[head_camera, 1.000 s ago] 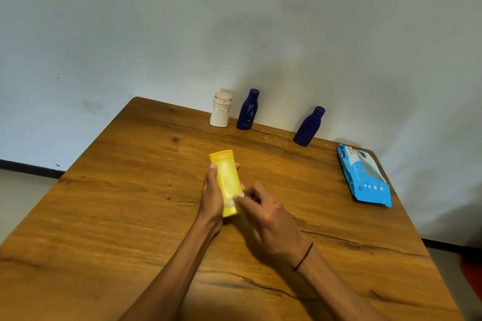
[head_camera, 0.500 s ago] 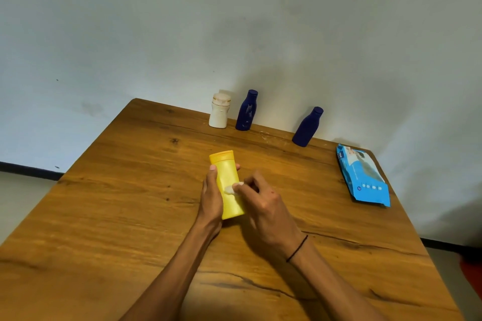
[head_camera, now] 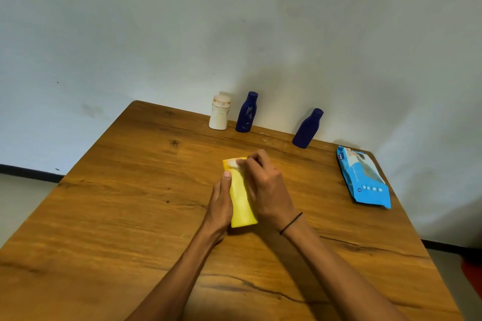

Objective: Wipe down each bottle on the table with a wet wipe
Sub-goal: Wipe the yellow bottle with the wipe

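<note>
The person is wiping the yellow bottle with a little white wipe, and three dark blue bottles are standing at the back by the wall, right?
Not quite. The head view shows only two dark blue plastic bottles by the wall; the third is a small white bottle. The rest holds: the right hand rubs a small white wet wipe on the yellow plastic bottle, gripped by the left hand.

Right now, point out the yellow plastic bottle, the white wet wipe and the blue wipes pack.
yellow plastic bottle (head_camera: 241, 204), head view, on its bare lower body.
white wet wipe (head_camera: 233, 163), head view, on the wad at the bottle's cap.
blue wipes pack (head_camera: 365, 180), head view, on its top face.
</note>
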